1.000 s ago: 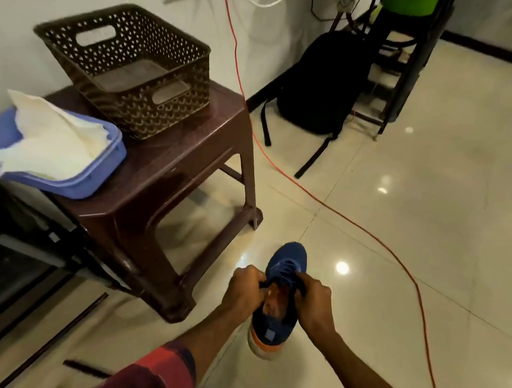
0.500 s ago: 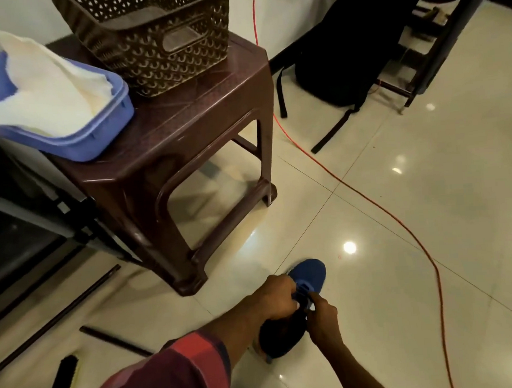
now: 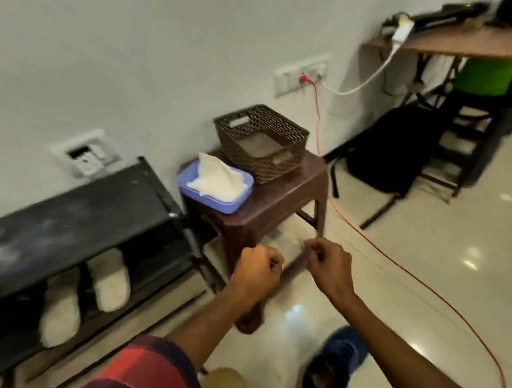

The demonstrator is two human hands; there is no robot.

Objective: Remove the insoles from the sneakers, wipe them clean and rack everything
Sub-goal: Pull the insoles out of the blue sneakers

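Blue sneaker (image 3: 340, 359) with dark opening showing on glossy cream floor (image 3: 433, 273). Brown lattice-patterned basket (image 3: 260, 139) sitting on dark brown stool (image 3: 282, 201). White cloth (image 3: 218, 178) lying in lavender-blue tray (image 3: 234, 201). Red cable (image 3: 387, 260) trailing. Red-and-navy checked sleeve (image 3: 140, 381) showing. Black rack (image 3: 70, 223) holding white slippers (image 3: 110, 280).

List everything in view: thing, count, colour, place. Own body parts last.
sneaker: one, blue, floor at bottom
stool: one, brown, by wall
basket: one, brown, on stool
tray: one, blue, on stool
cloth: one, white, in tray
shoe rack: one, black, left
slippers: two, white, in rack
cable: one, red, across floor
backpack: one, black, by wall
left hand: fist closed
right hand: fingers pinched; contents blurred
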